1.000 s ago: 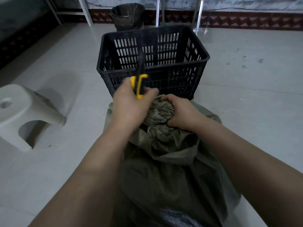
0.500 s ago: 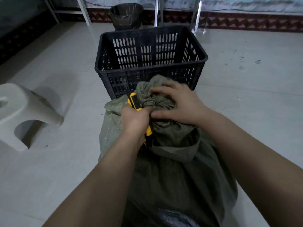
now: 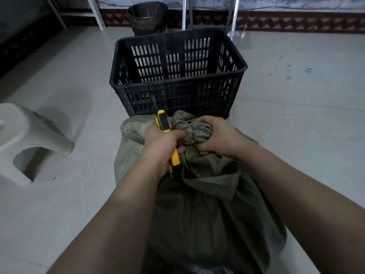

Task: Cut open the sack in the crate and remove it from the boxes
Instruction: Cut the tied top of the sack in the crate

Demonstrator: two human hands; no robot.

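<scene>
Knife [image 3: 163,122] in left hand [image 3: 161,148]; right hand [image 3: 219,137] grips sack [image 3: 207,214] neck.

Legible text: none.
Checked: woven green sack [image 3: 207,204], yellow-and-black utility knife [image 3: 163,121], black slotted crate [image 3: 177,89], dark bucket [image 3: 147,18], white stool [image 3: 29,133]. No lettering, label, brand or number can be read on any of them.
Far wall skirting [image 3: 296,21] — repeating triangle pattern only, no characters.
</scene>
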